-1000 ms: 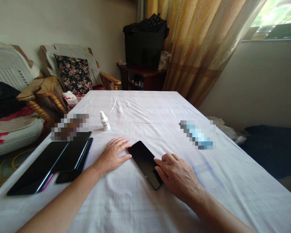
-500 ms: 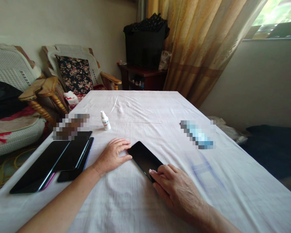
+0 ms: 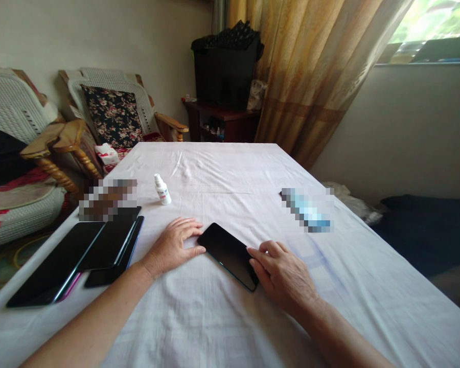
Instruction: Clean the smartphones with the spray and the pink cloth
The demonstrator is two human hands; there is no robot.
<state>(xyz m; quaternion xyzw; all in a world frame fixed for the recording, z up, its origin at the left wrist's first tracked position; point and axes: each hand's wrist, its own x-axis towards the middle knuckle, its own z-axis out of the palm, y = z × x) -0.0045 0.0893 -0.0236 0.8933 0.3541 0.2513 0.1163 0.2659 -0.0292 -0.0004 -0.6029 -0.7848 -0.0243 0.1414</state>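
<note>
A black smartphone (image 3: 228, 255) lies flat on the cloth between my hands, its dark screen upward. My left hand (image 3: 176, 243) rests at the phone's far left end, fingers stretched out, with the thumb tip at its edge. Over the phone's right edge is my right hand (image 3: 281, 273), its fingers curled and the thumb and index close together. Something small and pale may be at those fingertips; I cannot make it out. A small white spray bottle (image 3: 163, 191) stands upright beyond my left hand.
Several dark phones or tablets (image 3: 55, 263) overlap at the table's left. A pixelated brown object (image 3: 108, 199) lies behind them. At the right is a blurred light-blue object (image 3: 305, 208). White cloth (image 3: 214, 327) covers the table. Wicker chairs (image 3: 115, 110) stand beyond its left edge.
My right hand has moved from the phone's near end along its right side, uncovering the lower screen. My left hand stays by the far end. The view has shifted slightly.
</note>
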